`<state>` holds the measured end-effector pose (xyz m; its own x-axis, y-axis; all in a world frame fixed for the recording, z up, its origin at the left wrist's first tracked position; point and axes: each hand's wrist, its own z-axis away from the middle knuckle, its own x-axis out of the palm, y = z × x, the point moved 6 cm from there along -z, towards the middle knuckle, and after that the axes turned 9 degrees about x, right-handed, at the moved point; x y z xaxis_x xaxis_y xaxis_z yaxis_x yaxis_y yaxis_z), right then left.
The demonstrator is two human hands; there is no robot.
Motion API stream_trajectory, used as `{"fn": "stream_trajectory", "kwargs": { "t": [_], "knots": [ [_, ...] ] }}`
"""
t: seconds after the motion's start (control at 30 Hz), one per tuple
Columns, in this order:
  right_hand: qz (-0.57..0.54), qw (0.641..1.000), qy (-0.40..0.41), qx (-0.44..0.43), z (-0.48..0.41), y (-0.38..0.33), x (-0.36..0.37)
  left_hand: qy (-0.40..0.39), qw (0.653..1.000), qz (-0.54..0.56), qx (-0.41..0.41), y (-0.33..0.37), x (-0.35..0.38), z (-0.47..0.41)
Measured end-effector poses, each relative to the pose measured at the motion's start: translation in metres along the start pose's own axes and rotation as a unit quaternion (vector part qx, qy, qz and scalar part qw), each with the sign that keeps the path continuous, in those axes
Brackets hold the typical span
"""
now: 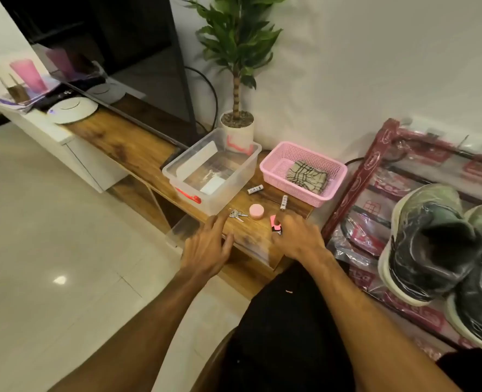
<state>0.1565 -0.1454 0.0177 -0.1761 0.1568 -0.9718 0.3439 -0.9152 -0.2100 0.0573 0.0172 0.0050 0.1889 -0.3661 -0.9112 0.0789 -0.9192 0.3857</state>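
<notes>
Head view: a clear plastic box [177, 176] with red latches is seen on the wooden shelf [126, 142], lid off. A white card [197, 161] is propped upright inside it, and a flat white piece [212, 185] lies on its floor. Just to its right a pink mesh basket [273, 168] is set, with one folded checked cloth [307, 175] in it. A white plant pot [238, 131], topped with pebbles, stands behind the box.

In front of the containers, loose on the shelf, two batteries [255, 189] [283, 202], a small round pink pot [256, 211], a bunch of keys [237, 214] and a small pink object [275, 226] are laid out.

The left hand [207, 250] is stretched out with straight fingers and nothing in it. Its index fingertip is placed just beside the keys. The right hand [299, 236] is lowered at the pink object with its fingers bent. Whether the object is actually pinched cannot be told.
</notes>
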Motion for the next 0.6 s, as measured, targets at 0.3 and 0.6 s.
{"fn": "stream_trajectory", "kwargs": {
  "t": [0.3, 0.6],
  "knots": [
    [0.001, 0.996, -0.014, 0.085, -0.017, 0.009, 0.017, 0.029, 0.997, 0.032, -0.064, -0.016, -0.010, -0.005],
    [-0.012, 0.995, -0.012, 0.096, -0.026, 0.004, 0.029, 0.056, 0.994, 0.034, -0.093, -0.019, -0.020, -0.020]
  ]
}}
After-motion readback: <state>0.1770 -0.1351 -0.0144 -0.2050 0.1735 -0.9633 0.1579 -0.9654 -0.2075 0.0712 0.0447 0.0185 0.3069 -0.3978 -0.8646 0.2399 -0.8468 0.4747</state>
